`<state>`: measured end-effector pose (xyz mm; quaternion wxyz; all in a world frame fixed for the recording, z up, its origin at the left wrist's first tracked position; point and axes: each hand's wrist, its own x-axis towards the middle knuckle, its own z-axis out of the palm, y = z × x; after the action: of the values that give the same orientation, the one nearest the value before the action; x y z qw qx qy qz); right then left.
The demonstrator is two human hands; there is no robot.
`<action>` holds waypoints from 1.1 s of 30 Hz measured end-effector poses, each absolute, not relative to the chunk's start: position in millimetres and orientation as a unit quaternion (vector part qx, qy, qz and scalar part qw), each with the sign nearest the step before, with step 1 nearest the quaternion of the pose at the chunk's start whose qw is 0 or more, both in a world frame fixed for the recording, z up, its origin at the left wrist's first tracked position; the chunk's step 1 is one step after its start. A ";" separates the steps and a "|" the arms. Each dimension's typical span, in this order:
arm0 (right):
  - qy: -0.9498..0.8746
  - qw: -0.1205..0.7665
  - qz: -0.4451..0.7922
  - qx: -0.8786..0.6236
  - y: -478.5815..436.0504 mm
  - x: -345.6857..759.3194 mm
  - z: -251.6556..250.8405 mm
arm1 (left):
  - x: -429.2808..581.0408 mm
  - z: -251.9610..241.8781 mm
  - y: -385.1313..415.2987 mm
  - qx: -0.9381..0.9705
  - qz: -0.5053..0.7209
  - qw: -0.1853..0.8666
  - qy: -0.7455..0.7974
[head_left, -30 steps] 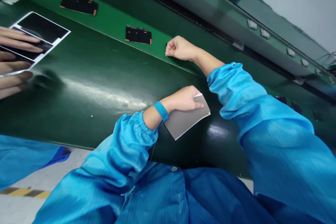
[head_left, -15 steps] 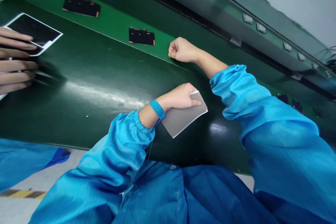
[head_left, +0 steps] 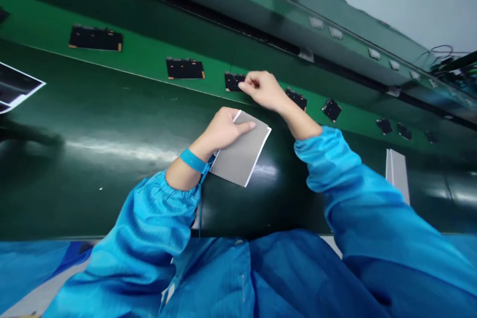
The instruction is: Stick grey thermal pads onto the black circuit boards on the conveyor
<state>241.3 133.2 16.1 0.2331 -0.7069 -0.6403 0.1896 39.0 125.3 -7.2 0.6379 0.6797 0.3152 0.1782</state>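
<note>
Left hand (head_left: 227,131): I have it clasping the grey sheet (head_left: 240,155) over the dark bench (head_left: 141,194).
Right hand (head_left: 264,90): curled at the black board (head_left: 233,82); I cannot tell if it grips.
Black board: on the green strip (head_left: 215,80).

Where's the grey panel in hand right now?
In the head view, the grey panel is near the centre, gripped by the left hand, below the right hand.

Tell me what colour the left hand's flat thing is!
The flat thing is grey with white edges, best seen in the head view.
</note>
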 end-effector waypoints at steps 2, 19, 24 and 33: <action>-0.622 0.296 0.300 -0.660 96.5 247.5 14.5 | 40.6 -9.3 125.6 0.668 0.200 0.631 0.339; -0.657 0.371 0.147 -0.639 25.0 245.0 -9.3 | 40.9 -16.0 122.8 0.642 0.252 0.603 0.401; -0.607 0.416 0.164 -0.657 24.8 243.0 -13.0 | 41.2 -16.0 123.6 0.638 0.244 0.614 0.396; -0.609 0.392 0.202 -0.660 22.4 236.4 -14.3 | 42.4 -14.5 122.0 0.641 0.231 0.621 0.386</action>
<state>236.4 22.4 -14.3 0.3915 -0.6597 -0.6088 0.2021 42.4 122.0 -14.5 0.6213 0.6414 0.3863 0.2310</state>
